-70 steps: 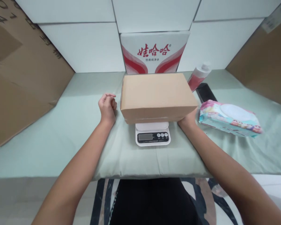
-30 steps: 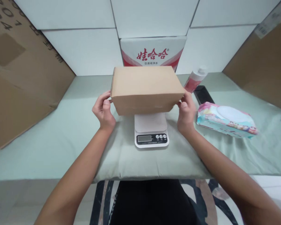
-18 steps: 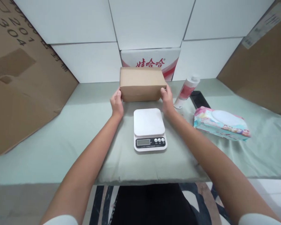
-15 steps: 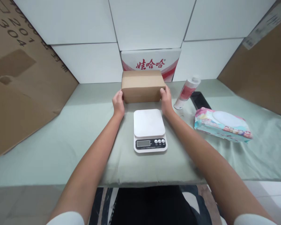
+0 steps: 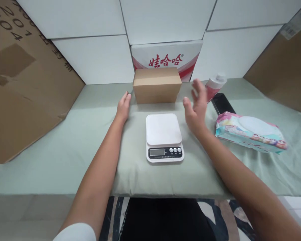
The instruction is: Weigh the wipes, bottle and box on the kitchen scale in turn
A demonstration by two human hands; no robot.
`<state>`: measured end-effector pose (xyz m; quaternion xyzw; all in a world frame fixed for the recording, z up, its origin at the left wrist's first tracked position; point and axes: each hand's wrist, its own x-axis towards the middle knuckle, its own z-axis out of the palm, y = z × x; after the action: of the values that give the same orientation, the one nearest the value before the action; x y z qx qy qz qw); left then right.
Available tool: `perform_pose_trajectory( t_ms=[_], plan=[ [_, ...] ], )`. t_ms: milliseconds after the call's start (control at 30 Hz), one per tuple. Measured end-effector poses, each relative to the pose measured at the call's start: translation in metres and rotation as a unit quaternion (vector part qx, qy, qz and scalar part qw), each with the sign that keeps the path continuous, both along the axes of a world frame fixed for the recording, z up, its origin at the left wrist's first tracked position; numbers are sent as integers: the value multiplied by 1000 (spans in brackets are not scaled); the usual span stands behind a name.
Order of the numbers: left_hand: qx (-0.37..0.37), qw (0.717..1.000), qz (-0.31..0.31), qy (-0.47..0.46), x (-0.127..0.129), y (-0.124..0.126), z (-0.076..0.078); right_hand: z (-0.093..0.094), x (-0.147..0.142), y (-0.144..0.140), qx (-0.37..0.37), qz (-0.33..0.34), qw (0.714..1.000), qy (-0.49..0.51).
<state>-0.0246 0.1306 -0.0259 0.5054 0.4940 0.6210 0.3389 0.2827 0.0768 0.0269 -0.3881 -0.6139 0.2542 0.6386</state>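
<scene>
Surface: pale green cloth point(image 5: 65, 140) over the table, white wall panels point(image 5: 95, 57) behind.
Hands: left hand point(image 5: 123, 105) and right hand point(image 5: 195, 108) spread flat, empty, flanking the box point(image 5: 157, 85).
Hidden: bottle point(image 5: 214, 85) partly behind the right hand; scale point(image 5: 164, 137) display unreadable.

Both hands point(image 5: 122, 106) open nr cardboard box point(image 5: 157, 85)

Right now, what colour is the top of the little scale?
White, on the kitchen scale; its button strip is black. Head view shows it.

Red characters "娃哈哈" are showing on the white carton point(image 5: 167, 55) standing at twelve o'clock against the wall, while dark digits "004" and "2001" are running, partly cut off, across the big brown cardboard sheet point(image 5: 22, 77) at ten o'clock.
</scene>
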Motion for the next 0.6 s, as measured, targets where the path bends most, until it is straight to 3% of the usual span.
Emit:
perform_pose_trajectory(
  t_ms=[133, 233, 400, 600],
  plan=[
    [-33, 996, 73, 34, -18, -10, -2, 23, 31, -56, 99, -161, 981, -39],
    [-35, 994, 94, 41, -16, -13, 0, 13, 46, -54, 58, -262, 963, -8],
    [-33, 993, 100, 55, -11, -14, 2, -23, 59, -17, -64, -272, 960, 14],
    [-55, 992, 104, 43, -16, -9, 0, -46, 71, 8, -71, -247, 966, 17]
  ],
)
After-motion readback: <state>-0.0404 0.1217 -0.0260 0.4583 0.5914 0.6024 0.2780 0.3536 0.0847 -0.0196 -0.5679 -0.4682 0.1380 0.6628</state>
